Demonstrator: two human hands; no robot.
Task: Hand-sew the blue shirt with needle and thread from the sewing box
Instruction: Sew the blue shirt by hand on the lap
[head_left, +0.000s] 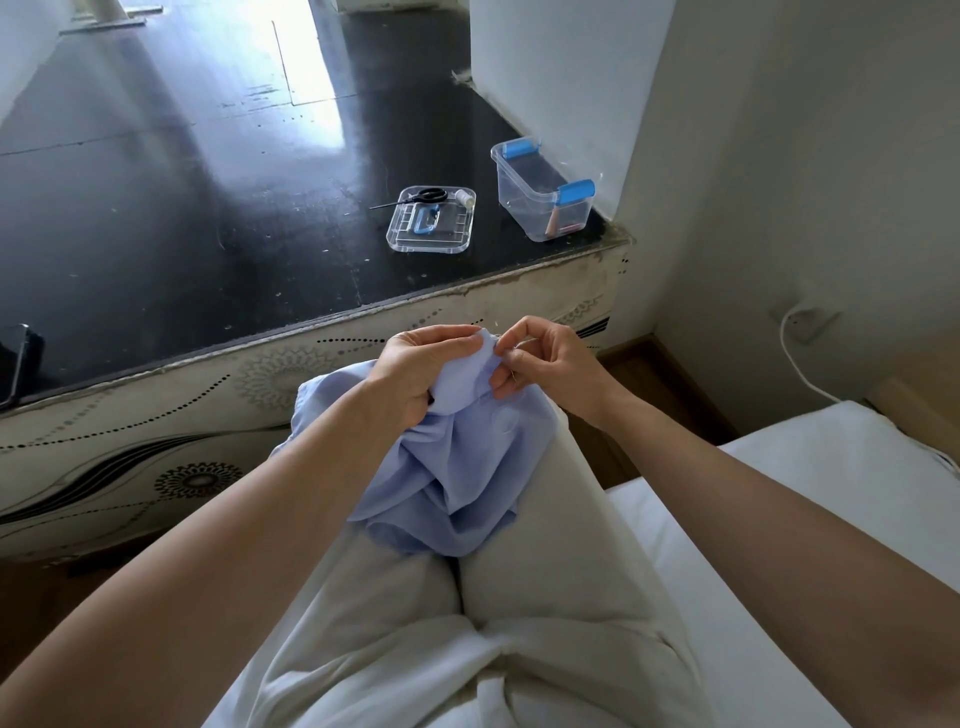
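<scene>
Centre frame: blue shirt (447, 467) bunched on the lap; soft, light, limp cloth, likely to sag and slip. Left hand (421, 369) grips a raised fold, fingers curled round it. Right hand (545, 364) pinches that fold's edge; needle too small to make out. Best hold: close beside the stitch, cloth kept taut. Sewing box (540, 192) open, upper right, well apart

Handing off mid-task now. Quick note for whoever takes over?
Left hand grips the bunched blue shirt on the lap. Right hand pinches at its top fold; needle too fine to make out.
Sewing box stands open on the dark table, its lid beside it carrying scissors and a white thread spool.
Done: kit unpacked, shirt in hand.
Left: the stitching; progress not visible.
</scene>
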